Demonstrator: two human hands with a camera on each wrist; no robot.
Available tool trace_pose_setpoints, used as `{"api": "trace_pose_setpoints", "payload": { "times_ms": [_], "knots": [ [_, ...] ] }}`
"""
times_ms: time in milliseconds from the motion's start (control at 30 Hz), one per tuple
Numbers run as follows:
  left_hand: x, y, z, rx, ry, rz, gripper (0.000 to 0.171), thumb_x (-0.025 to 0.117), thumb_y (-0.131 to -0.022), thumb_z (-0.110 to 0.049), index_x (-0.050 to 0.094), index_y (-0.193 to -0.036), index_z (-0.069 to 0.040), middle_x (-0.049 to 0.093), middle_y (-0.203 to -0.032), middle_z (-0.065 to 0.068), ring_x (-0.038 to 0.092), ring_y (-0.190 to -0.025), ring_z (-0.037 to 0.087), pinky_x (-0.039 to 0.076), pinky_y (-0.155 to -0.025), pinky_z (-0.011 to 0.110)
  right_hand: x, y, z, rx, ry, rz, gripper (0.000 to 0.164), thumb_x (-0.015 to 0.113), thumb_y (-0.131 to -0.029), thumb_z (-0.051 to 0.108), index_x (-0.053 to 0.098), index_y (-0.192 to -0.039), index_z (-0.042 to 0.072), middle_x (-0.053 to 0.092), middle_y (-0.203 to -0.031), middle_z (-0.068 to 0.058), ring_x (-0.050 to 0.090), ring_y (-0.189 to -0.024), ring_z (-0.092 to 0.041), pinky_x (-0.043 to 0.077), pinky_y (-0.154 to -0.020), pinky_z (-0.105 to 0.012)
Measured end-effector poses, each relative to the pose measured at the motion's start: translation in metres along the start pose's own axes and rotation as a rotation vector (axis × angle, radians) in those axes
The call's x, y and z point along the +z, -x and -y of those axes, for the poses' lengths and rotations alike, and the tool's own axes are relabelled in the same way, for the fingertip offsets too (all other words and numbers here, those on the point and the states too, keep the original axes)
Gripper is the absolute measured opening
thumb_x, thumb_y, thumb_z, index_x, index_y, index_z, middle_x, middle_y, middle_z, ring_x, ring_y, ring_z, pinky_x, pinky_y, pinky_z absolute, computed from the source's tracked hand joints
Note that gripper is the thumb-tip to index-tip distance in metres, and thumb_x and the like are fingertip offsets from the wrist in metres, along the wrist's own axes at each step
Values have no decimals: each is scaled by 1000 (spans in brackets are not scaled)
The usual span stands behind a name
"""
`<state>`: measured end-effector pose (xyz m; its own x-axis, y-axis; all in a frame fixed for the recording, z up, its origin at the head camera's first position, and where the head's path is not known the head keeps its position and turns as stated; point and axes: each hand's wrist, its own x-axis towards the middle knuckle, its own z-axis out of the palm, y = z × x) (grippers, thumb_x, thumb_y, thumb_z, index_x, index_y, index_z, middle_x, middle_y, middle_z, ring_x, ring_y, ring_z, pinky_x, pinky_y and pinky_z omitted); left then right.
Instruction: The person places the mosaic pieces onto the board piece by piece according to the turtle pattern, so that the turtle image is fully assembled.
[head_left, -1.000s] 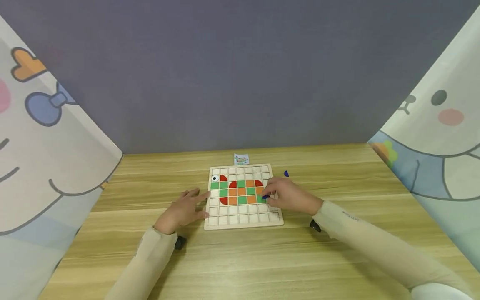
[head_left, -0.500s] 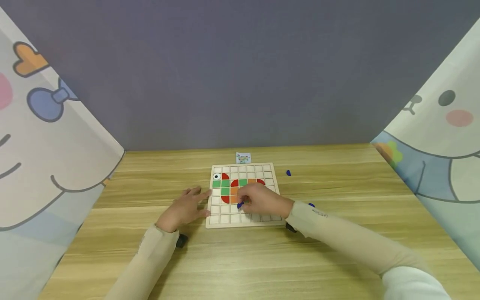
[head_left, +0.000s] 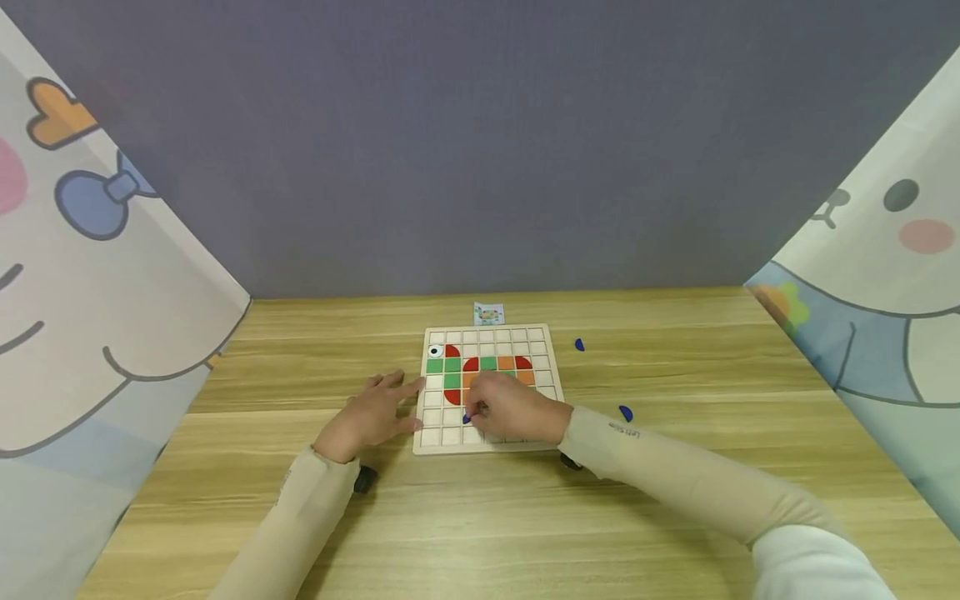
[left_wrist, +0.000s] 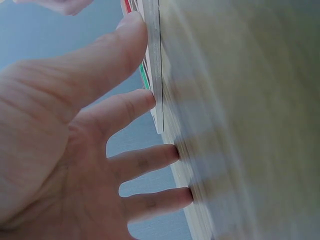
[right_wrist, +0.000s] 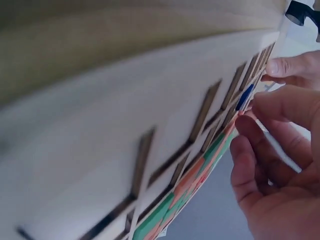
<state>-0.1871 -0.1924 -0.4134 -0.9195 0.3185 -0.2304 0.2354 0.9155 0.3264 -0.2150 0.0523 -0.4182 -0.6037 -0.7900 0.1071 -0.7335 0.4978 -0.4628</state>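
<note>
A square wooden grid board (head_left: 444, 437) lies on the table, with red, green and orange tiles set in it and a round eye tile (head_left: 435, 352) at upper left. My right hand (head_left: 513, 407) is over the board's lower middle, hiding some tiles. Its thumb and fingertips pinch a small blue tile (head_left: 467, 419) just below the red tile (head_left: 452, 397). In the right wrist view the blue tile (right_wrist: 244, 97) is at the grid, close beside the fingertips. My left hand (head_left: 372, 417) lies spread, its thumb and index fingertip touching the board's left edge.
Two blue half-round tiles lie on the table right of the board, one farther back (head_left: 580, 344) and one nearer (head_left: 626, 413) beside my right sleeve. A small picture card (head_left: 489, 314) lies behind the board. A grey wall (head_left: 480, 150) rises at the table's far edge.
My right hand has moved left across the board with the blue tile, from the right side to the lower left middle. The nearer loose blue tile has come into view. My left hand stays put.
</note>
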Motion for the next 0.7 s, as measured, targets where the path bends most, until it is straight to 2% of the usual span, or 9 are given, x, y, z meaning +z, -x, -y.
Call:
{"api": "trace_pose_setpoints", "payload": {
  "times_ms": [133, 333, 700],
  "knots": [
    [0, -1, 0, 4, -11, -3, 69, 68, -87, -35, 37, -147, -20, 24, -150, 23, 21, -130, 56, 27, -85, 77, 0, -1, -1, -39, 13, 16, 8, 71, -85, 7, 76, -83, 13, 59, -79, 12, 50, -78, -5, 43, -73, -19],
    [0, -1, 0, 3, -7, -2, 69, 68, -87, -35, 37, -147, -19, 24, -150, 23, 21, -129, 56, 26, -85, 78, 0, 0, -3, -84, 34, 20, 9, 70, -86, 8, 76, -81, 12, 60, -77, 13, 50, -78, -6, 43, -77, -22],
    [-1, 0, -1, -1, 3, 1, 68, 67, -87, -34, 37, -147, -19, 23, -150, 23, 21, -130, 56, 25, -85, 78, 0, 1, -8, -83, 40, 38, 12, 69, -86, 7, 76, -81, 14, 55, -74, 16, 48, -76, -5, 42, -71, -19]
  ]
}}
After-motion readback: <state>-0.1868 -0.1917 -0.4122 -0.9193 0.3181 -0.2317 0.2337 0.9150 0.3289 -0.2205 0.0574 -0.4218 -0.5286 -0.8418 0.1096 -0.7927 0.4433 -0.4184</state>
